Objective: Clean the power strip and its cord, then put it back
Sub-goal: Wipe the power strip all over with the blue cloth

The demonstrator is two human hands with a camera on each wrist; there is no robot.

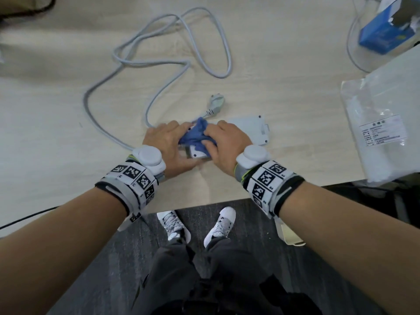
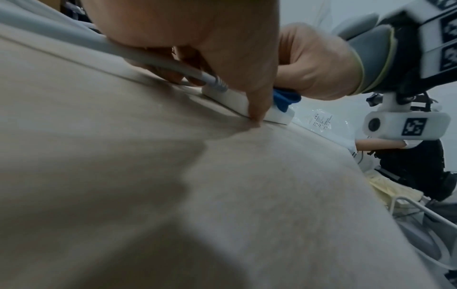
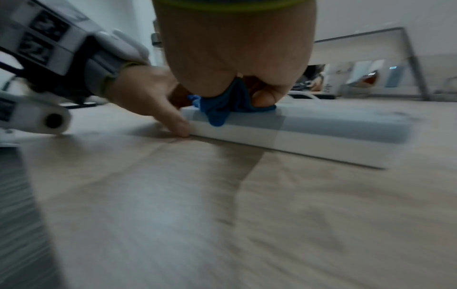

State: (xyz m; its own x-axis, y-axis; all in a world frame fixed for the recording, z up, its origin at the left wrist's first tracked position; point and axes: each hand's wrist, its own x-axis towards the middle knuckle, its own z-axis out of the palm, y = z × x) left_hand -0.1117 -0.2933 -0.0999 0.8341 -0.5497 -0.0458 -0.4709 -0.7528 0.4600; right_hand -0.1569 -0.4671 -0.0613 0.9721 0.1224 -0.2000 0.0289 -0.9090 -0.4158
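Observation:
A white power strip [image 1: 250,129] lies flat on the light wood table [image 1: 68,137], near its front edge. My left hand [image 1: 167,142] grips the strip's left end, where the cord enters, with the thumb [image 2: 257,105] against the near side. My right hand [image 1: 227,139] clutches a bunched blue cloth [image 1: 195,135] and presses it onto the strip's top, just right of the left hand. The grey cord [image 1: 172,42] runs off in loose loops over the table behind. Its plug [image 1: 216,103] lies just beyond the cloth. Both hands cover the strip's left half.
A blue tissue box [image 1: 384,26] stands at the far right, with a thin white cable [image 1: 351,42] beside it. A labelled white plastic bag [image 1: 386,123] lies right of the strip. A black cable [image 1: 22,218] crosses the table's front left.

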